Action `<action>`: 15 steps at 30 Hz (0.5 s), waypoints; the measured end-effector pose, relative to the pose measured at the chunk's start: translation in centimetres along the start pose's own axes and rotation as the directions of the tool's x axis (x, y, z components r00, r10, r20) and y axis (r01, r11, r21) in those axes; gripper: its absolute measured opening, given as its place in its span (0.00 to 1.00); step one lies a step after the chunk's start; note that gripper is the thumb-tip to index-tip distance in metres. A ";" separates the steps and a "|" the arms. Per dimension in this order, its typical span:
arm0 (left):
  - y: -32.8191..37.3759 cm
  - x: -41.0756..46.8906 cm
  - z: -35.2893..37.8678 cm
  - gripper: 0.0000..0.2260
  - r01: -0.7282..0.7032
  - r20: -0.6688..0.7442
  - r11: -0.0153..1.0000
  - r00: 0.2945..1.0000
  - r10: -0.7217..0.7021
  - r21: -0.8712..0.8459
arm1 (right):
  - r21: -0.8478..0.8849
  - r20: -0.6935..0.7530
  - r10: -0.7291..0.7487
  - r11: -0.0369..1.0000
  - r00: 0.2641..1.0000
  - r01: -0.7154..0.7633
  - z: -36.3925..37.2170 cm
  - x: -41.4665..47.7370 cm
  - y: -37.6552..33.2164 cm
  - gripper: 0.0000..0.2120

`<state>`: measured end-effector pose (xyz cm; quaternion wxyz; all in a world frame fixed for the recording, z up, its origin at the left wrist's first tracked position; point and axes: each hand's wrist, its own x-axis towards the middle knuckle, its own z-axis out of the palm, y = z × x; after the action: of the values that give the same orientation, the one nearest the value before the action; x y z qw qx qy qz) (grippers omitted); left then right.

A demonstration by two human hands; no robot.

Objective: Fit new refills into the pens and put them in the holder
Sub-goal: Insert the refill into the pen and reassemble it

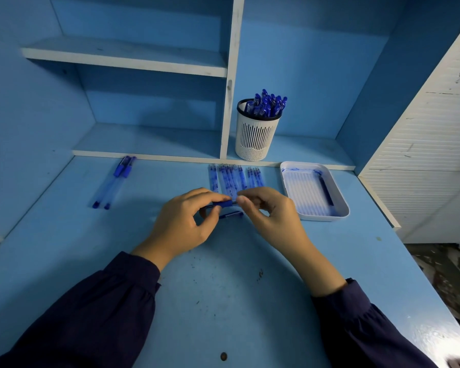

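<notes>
Your left hand (186, 221) grips a pen (222, 203) by its blue barrel, fingers curled round it, holding it level just above the tabletop (223, 288). Your right hand (266, 211) meets it from the other side, thumb and forefinger pinching the pen's end; what exactly they pinch is too small to tell. Below both hands a blue piece (231, 215) lies on the tabletop. Just beyond your fingertips the refills (234, 177) lie side by side. Further beyond your right hand the holder (255, 136) stands on a shelf (154, 144), full of capped pens (266, 104). A tray (314, 205) sits just right of your right hand. Two pens (112, 184) lie well left of your left hand.
</notes>
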<state>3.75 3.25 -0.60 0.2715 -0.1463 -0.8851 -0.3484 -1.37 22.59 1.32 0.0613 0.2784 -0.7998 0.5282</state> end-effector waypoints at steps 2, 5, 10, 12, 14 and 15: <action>-0.1 0.0 0.0 0.10 0.014 -0.011 1.000 1.000 -0.014 -0.009 | 0.099 0.025 0.017 0.995 1.000 -0.019 -0.3 0.0 -0.1 0.10; 0.0 0.0 -0.1 0.10 0.004 -0.012 1.000 1.000 -0.004 0.003 | 0.047 0.056 0.000 0.999 0.998 -0.003 -0.3 0.0 0.1 0.07; 0.2 0.0 -0.1 0.10 -0.008 0.006 1.000 1.000 0.008 0.011 | 0.039 0.063 0.026 0.999 0.998 -0.028 -0.4 0.1 0.1 0.03; 0.3 0.0 -0.1 0.10 -0.004 0.003 1.000 1.000 0.004 0.009 | 0.060 0.114 0.010 0.998 0.993 -0.017 -0.6 0.0 -0.1 0.09; 0.3 -0.1 -0.1 0.10 -0.002 0.001 1.000 1.000 0.002 0.016 | -0.023 0.136 -0.047 0.998 0.990 0.050 -0.5 -0.1 0.0 0.08; 0.3 -0.1 -0.1 0.10 -0.002 0.004 1.000 1.000 0.002 0.023 | -0.059 0.130 -0.060 0.996 0.990 0.068 -0.4 -0.1 0.1 0.06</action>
<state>4.00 3.38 -0.49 0.2717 -0.1450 -0.8896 -0.3374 -1.39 22.96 1.38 0.0356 0.3352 -0.8092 0.4813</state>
